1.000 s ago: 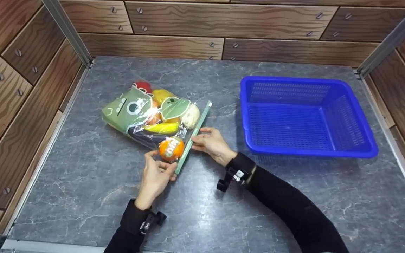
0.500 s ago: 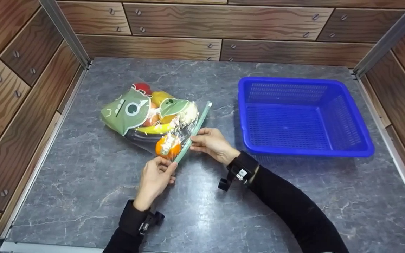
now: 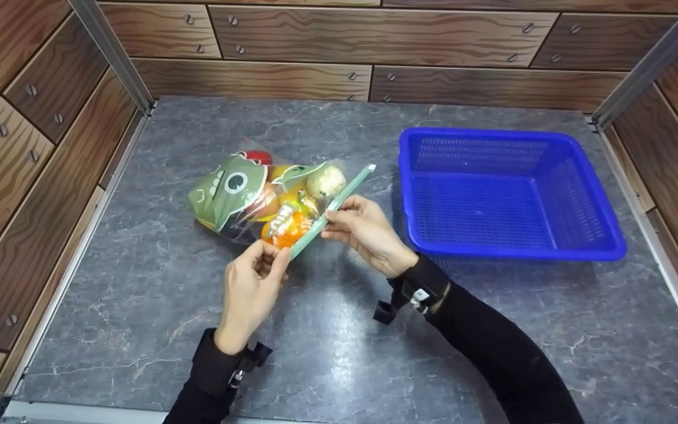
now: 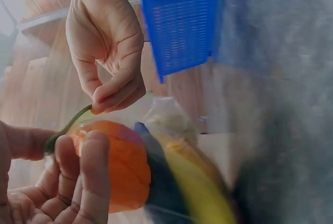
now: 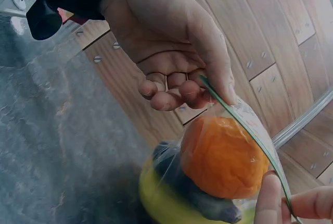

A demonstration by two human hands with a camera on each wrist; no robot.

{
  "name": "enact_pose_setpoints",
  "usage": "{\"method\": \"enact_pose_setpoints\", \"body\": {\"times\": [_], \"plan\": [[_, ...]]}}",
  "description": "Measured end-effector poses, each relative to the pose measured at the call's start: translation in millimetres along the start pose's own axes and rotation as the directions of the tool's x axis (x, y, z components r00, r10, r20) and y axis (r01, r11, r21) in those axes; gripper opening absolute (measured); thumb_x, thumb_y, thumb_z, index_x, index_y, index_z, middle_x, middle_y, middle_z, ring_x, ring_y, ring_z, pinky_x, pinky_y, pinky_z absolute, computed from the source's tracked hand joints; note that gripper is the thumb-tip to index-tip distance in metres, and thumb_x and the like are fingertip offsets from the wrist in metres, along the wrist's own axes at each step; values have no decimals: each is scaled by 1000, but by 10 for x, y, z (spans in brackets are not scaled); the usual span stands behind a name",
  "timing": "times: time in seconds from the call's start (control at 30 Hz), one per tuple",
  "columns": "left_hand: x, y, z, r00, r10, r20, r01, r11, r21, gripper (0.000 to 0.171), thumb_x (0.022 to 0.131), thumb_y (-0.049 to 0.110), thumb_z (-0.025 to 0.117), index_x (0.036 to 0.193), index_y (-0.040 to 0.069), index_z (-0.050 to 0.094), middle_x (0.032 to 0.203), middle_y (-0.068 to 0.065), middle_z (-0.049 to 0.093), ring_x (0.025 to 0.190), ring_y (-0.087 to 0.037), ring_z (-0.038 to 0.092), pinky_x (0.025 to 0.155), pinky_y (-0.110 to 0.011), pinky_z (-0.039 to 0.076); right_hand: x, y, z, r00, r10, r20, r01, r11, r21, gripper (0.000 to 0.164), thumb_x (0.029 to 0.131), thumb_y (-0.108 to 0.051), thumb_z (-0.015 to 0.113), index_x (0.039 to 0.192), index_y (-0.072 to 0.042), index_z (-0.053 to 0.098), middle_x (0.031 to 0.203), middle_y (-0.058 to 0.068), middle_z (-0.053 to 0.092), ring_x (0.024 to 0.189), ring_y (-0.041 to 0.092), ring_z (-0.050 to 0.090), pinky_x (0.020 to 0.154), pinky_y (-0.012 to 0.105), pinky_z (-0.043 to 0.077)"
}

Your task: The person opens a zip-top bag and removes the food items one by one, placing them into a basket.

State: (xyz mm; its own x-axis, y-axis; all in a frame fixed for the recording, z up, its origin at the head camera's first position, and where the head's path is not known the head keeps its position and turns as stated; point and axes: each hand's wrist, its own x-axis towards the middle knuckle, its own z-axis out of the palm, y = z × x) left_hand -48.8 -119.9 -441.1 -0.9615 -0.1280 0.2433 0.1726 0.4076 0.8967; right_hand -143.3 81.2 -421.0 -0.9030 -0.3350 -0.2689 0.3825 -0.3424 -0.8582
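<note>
A clear zip bag (image 3: pixel 221 203) with a green dinosaur print is tilted up by its green strip (image 3: pixel 355 184). My left hand (image 3: pixel 251 291) pinches the strip at its near end. Midway along the same strip, my right hand (image 3: pixel 371 235) grips it between thumb and fingers. Behind the film, a round orange fruit (image 5: pixel 223 156) lies against the strip. A dark eggplant (image 5: pixel 200 193) and a yellow banana (image 4: pixel 200 193) show beside it in the wrist views. Farther back in the bag are a whitish round piece (image 3: pixel 327 181) and a red one (image 3: pixel 256 156).
To the right stands a blue perforated basket (image 3: pixel 515 254) with nothing in it. The grey marbled table (image 3: pixel 139 306) is enclosed by wood-patterned walls (image 3: pixel 292 82) at the back and sides. Metal posts (image 3: pixel 112 50) mark the rear corners.
Both hands keep hold of the strip and have raised it. The bag has tipped and shifted a little right, and its contents have slid closer together.
</note>
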Motion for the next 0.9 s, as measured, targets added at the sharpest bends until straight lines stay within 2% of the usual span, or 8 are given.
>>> {"method": "enact_pose_setpoints", "body": {"times": [0.3, 0.4, 0.47, 0.53, 0.6, 0.73, 0.83, 0.9], "plan": [[106, 383, -53, 977, 211, -25, -212, 973, -96, 20, 104, 8, 66, 85, 1, 63, 70, -11, 69, 57, -8, 65, 52, -24, 56, -265, -329, 51, 991, -130, 42, 131, 991, -26, 11, 104, 2, 59, 112, -2, 53, 93, 7, 73, 78, 16, 76, 78, 28, 65], [131, 479, -67, 974, 224, -30, -226, 963, -149, 19, 105, 5, 63, 86, -2, 62, 71, -14, 66, 59, -7, 65, 54, -26, 57, -322, -428, -6, 984, -169, 57, 175, 973, -149, 17, 102, 1, 63, 118, 0, 57, 100, 9, 72, 81, 18, 77, 80, 32, 66], [137, 525, -79, 974, 223, -33, -225, 957, -180, 19, 105, 4, 61, 87, -3, 62, 70, -15, 65, 60, -5, 64, 55, -26, 58, -357, -501, -69, 973, -219, 71, 230, 933, -275, 23, 100, 2, 66, 122, 3, 59, 104, 10, 70, 81, 18, 77, 81, 35, 66], [135, 555, -93, 973, 227, -38, -230, 952, -202, 19, 105, 3, 60, 88, -5, 61, 70, -16, 64, 60, -7, 64, 57, -25, 58, -384, -588, -138, 950, -302, 76, 304, 850, -429, 27, 97, 2, 70, 123, 4, 61, 106, 10, 70, 84, 15, 74, 82, 33, 65], [134, 575, -109, 972, 231, -43, -234, 948, -215, 19, 105, 2, 60, 88, -6, 61, 70, -17, 64, 59, -9, 64, 57, -25, 57, -398, -680, -208, 913, -399, 84, 372, 733, -570, 31, 93, 2, 75, 122, 4, 64, 107, 11, 71, 86, 13, 72, 82, 30, 63], [139, 600, -146, 972, 233, -40, -236, 943, -234, 18, 105, 1, 60, 88, -6, 60, 71, -17, 64, 59, -13, 64, 57, -25, 57, -366, -844, -353, 837, -519, 174, 419, 403, -814, 40, 86, -5, 86, 122, -1, 71, 116, 15, 72, 102, 22, 67, 89, 33, 58], [146, 614, -167, 972, 234, -37, -236, 941, -244, 20, 105, 1, 59, 88, -8, 59, 71, -18, 64, 60, -10, 64, 58, -25, 57, -279, -912, -451, 824, -497, 272, 402, 176, -899, 47, 86, -13, 87, 129, -4, 71, 132, 18, 69, 120, 34, 61, 104, 46, 51], [147, 613, -177, 971, 237, -33, -238, 940, -246, 20, 106, 1, 58, 88, -8, 59, 71, -19, 63, 60, -9, 64, 59, -25, 57, -198, -939, -493, 835, -460, 301, 384, 95, -919, 48, 88, -15, 86, 133, -5, 71, 141, 18, 66, 128, 38, 58, 111, 52, 45]]}}
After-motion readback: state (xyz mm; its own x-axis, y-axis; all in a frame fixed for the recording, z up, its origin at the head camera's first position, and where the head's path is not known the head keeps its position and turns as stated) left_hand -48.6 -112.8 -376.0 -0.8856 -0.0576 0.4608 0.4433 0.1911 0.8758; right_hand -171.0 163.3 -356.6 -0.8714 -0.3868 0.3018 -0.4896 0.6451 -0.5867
